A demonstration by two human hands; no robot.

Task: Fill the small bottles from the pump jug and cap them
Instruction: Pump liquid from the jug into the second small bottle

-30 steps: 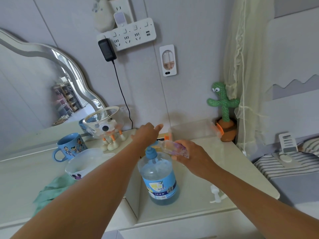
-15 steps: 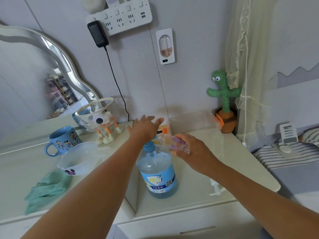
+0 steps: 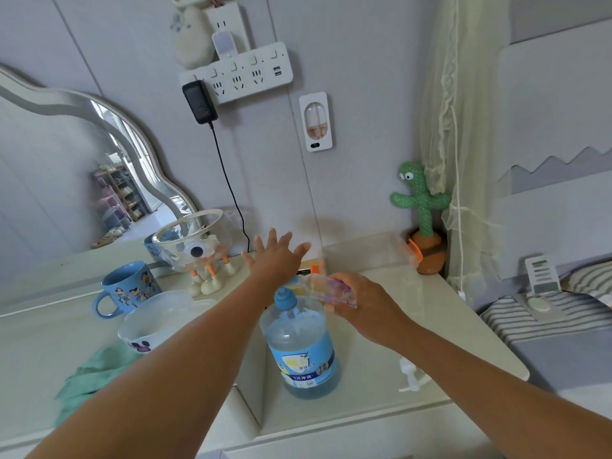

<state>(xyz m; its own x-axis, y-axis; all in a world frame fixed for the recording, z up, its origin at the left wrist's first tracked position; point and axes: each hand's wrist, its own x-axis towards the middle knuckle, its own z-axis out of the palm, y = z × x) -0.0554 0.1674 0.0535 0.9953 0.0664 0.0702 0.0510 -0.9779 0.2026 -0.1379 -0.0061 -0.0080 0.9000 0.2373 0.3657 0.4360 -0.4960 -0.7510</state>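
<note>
Left hand point(image 3: 276, 260) spreads released fingers above jug point(image 3: 299, 342); right hand point(image 3: 364, 306) fingers grasp small bottle point(image 3: 326, 288).

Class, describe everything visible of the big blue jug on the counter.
The jug is clear plastic, round-bodied, holding pale blue liquid, with a blue label low on its front and a blue pump collar on its neck. It stands upright on the cream counter. Whether the left hand above touches its pump is hidden.
</note>
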